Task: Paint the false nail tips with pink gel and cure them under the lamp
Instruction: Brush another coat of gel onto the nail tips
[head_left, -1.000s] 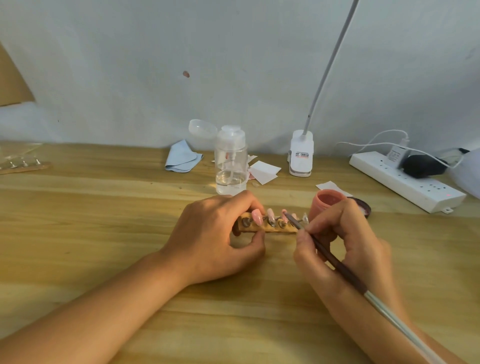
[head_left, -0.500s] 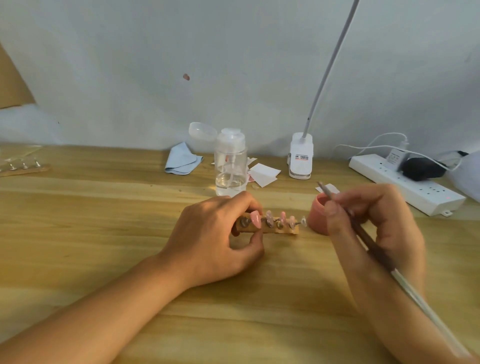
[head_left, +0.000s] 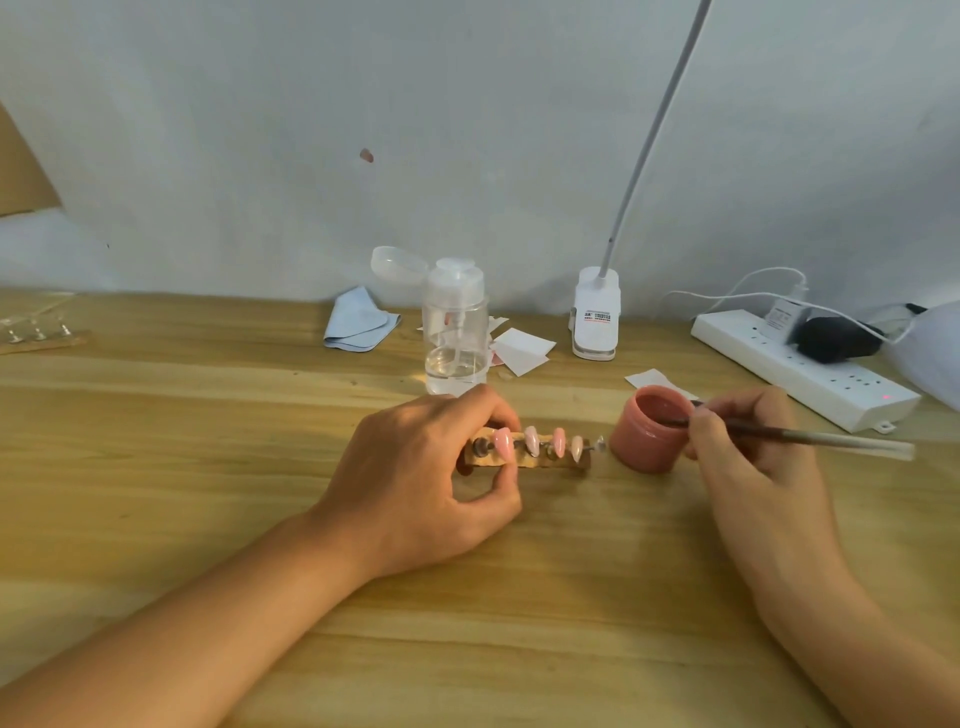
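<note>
A small wooden holder (head_left: 545, 460) lies on the table and carries several false nail tips (head_left: 531, 440), most of them pink. My left hand (head_left: 431, 478) pinches the holder's left end between thumb and fingers. To the right of the holder stands an open pink gel jar (head_left: 647, 436). My right hand (head_left: 748, 457) grips a thin brush (head_left: 810, 436) like a pen, its tip dipped into the jar's mouth. The white clip lamp (head_left: 596, 314) stands at the back, its neck rising out of view.
A clear pump bottle (head_left: 456, 338) with its lid flipped open stands behind the holder. A blue cloth (head_left: 358, 319) and white paper pads (head_left: 524, 351) lie near it. A white power strip (head_left: 800, 366) with plugs runs along the right. A second nail holder (head_left: 39, 335) sits far left.
My right hand has moved the brush from the nail tips rightward to the gel jar and laid it nearly level, tip in the jar. My left hand keeps its hold.
</note>
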